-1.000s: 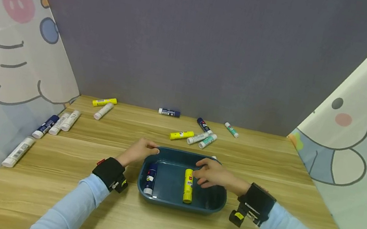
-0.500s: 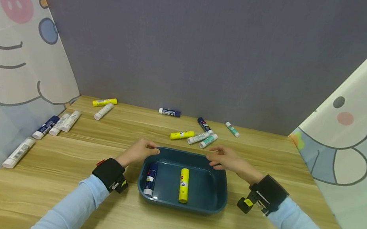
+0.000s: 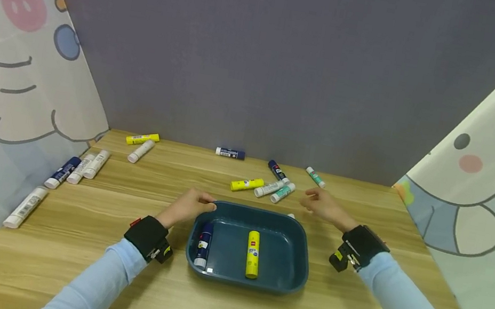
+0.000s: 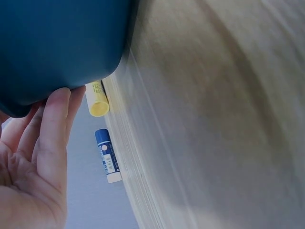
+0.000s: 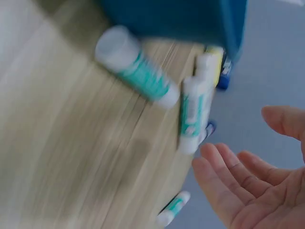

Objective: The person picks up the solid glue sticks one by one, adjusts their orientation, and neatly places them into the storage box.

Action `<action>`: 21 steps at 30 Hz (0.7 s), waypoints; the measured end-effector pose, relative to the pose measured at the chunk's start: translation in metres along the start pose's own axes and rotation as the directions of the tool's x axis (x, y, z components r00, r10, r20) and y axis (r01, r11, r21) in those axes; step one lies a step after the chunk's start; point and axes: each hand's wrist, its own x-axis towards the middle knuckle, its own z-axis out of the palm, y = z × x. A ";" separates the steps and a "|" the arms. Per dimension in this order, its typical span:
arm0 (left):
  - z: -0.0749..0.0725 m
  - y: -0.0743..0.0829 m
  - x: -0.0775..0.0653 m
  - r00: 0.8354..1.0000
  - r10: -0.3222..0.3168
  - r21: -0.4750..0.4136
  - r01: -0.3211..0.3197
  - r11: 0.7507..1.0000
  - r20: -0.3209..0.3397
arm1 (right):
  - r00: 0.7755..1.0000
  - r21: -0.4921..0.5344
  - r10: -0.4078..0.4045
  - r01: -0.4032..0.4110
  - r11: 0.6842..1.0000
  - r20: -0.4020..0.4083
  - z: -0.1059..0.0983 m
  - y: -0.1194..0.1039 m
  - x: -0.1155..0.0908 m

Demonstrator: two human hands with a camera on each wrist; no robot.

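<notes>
A dark teal plastic basin [image 3: 227, 281] stands on the table with a navy glue stick [image 3: 203, 245] at its left side and a yellow glue stick [image 3: 253, 255] near its middle. My left hand [image 3: 187, 206] holds the basin's far left corner; in the left wrist view its fingers [image 4: 53, 129] lie against the outside, under the rim. To the right beyond the basin, my right hand [image 3: 324, 207] hovers with fingers spread and nothing in them. Close by it in the right wrist view are a white and green glue stick [image 5: 138, 69] beside the basin and another green-labelled glue stick [image 5: 191, 114].
At the back lie a yellow glue stick [image 3: 246, 184], a white one [image 3: 268, 188], navy ones [image 3: 230, 153] and a small green one [image 3: 315, 177]. Several more, including a white glue stick [image 3: 25, 207], line the left side. A grey panel [image 3: 262, 59] closes off the back.
My right hand has let go of the yellow glue stick in the basin and moved out over the rim, to the right and away from me. The left hand stays at its corner.
</notes>
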 end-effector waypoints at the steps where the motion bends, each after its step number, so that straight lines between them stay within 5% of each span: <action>1: 0.000 0.000 0.000 1.000 0.003 0.000 -0.003 1.000 -0.001 | 1.000 -0.014 0.006 -0.006 1.000 -0.015 -0.002 0.004 0.003; 9: 0.002 -0.001 0.003 0.999 0.034 -0.013 -0.034 0.999 0.002 | 0.985 -0.192 -0.028 -0.006 0.981 -0.171 -0.016 0.027 0.029; 21: 0.004 0.001 0.003 0.998 0.053 -0.007 -0.053 0.999 -0.033 | 0.974 -0.275 -0.033 -0.030 0.961 -0.223 -0.039 0.056 0.073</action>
